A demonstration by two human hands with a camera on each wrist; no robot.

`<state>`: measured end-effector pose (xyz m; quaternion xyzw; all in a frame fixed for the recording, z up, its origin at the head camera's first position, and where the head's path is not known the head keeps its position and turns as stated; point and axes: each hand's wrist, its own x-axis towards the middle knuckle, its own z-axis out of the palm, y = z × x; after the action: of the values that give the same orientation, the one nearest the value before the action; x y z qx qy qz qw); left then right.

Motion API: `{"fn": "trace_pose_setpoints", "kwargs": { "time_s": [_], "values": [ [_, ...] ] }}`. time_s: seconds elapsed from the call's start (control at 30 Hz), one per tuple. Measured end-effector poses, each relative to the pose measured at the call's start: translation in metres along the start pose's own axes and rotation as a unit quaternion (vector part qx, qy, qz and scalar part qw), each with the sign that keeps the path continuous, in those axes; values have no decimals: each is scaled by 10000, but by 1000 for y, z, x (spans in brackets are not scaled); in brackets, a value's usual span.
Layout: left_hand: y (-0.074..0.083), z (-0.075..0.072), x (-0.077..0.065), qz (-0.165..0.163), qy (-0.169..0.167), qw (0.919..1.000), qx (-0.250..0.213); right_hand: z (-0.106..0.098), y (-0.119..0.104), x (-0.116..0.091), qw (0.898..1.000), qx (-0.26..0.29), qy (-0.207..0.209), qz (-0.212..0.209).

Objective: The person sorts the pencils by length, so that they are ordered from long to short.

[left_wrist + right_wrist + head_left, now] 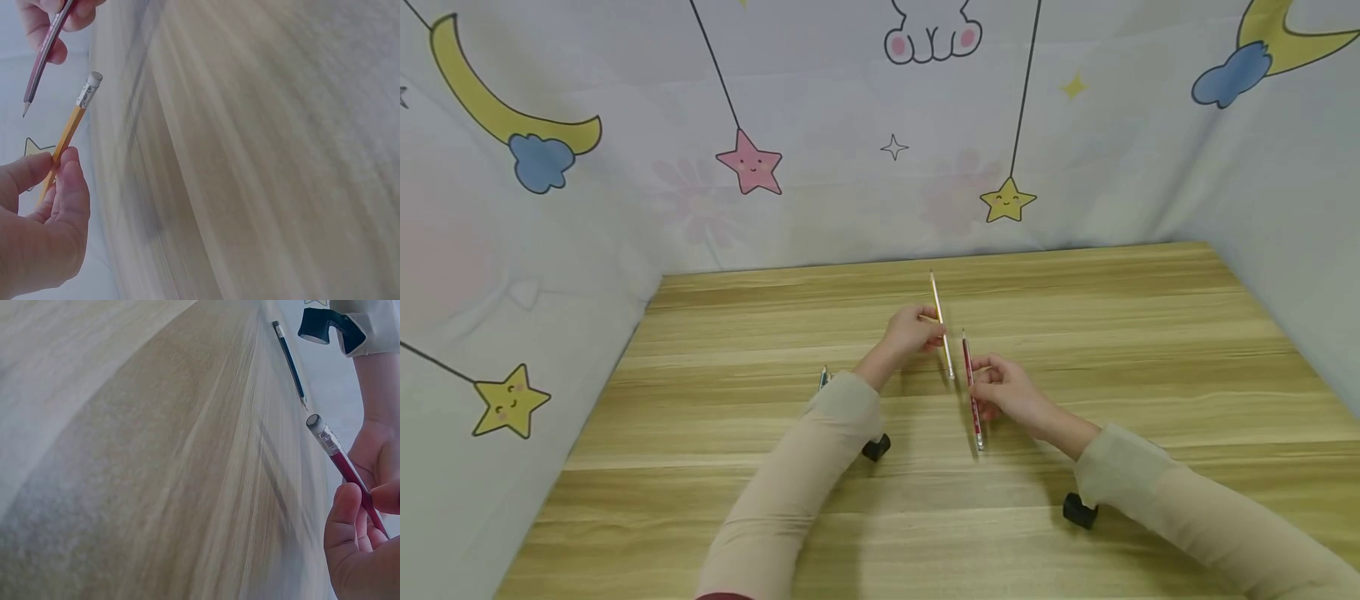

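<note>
My left hand [913, 330] pinches a yellow pencil [70, 128] between thumb and fingers, its white eraser end toward me and its other end toward the back wall. To its right and a little nearer, my right hand [1009, 390] holds a dark red pencil [972, 383] by its middle. That pencil's sharpened tip points away from me, and its eraser end [317, 425] shows large in the right wrist view. The two pencils stand side by side, apart from each other. A dark pencil [289, 365] lies on the table left of my left hand, partly hidden by the sleeve in the head view.
The wood-grained table [1150, 350] is bounded by white cloth [835, 217] printed with stars, moons and clouds at the back and both sides. A black wrist camera [876, 447] hangs under the left cuff, another black camera [1079, 511] under the right.
</note>
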<state>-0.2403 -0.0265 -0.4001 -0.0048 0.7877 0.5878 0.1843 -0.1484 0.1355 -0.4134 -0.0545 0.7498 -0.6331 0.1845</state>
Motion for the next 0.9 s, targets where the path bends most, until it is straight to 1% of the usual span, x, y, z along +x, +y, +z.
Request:
{"fn": "trace_pose_setpoints", "kwargs": {
  "time_s": [0.23,0.33,0.5,0.73,0.9],
  "values": [
    [-3,4,8,27,38,9999,-117,-1,-1,-1,10000,22,4,26],
    [-7,5,10,89,33,10000,18,-2,0,-1,10000,34,9,29],
    [-11,6,11,43,-3,9995,320,-3,1,-1,10000,48,14,22],
    [-15,7,13,-166,35,9988,451,-5,4,0,10000,18,33,67],
    [-16,8,13,-179,139,9983,545,-5,4,0,10000,42,59,65]
  ]
}}
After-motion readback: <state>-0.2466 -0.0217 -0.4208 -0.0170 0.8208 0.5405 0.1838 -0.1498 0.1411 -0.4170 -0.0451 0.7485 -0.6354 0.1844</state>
